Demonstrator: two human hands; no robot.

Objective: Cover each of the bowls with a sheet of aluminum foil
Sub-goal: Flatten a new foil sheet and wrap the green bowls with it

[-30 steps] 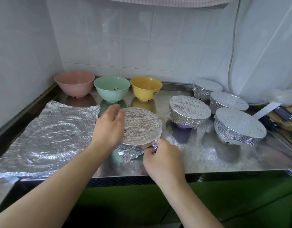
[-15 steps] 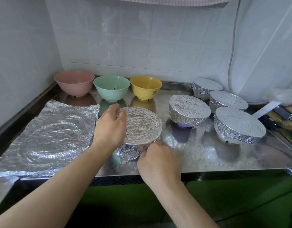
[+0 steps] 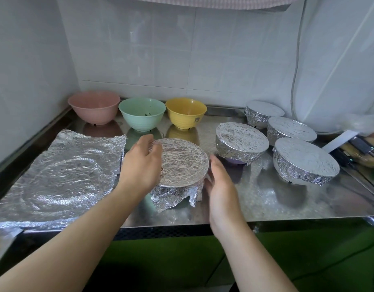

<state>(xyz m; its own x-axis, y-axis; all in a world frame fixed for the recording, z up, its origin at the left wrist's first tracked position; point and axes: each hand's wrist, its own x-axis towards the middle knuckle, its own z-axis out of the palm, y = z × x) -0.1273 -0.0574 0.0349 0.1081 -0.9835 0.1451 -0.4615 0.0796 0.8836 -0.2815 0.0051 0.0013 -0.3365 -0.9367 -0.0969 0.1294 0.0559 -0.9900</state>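
A foil-covered bowl (image 3: 181,165) stands at the counter's middle front, its foil skirt hanging loose at the near side. My left hand (image 3: 142,163) lies over its left rim, fingers relaxed. My right hand (image 3: 218,182) is open beside its right edge, fingers straight, about touching the foil. Three uncovered bowls stand at the back: pink (image 3: 94,107), green (image 3: 141,113) and yellow (image 3: 186,112). Several foil-covered bowls (image 3: 242,142) cluster at the right. A flat crinkled foil sheet (image 3: 61,173) lies at the left.
The steel counter (image 3: 255,199) ends at a front edge close to the wrapped bowl. Tiled walls close in the left and back. At the far right lie dark cables and plugs (image 3: 359,146) and a white appliance with a cord.
My right hand let go of the foil at the bowl's near side and moved to its right edge, fingers opened. My left hand loosened on the left rim.
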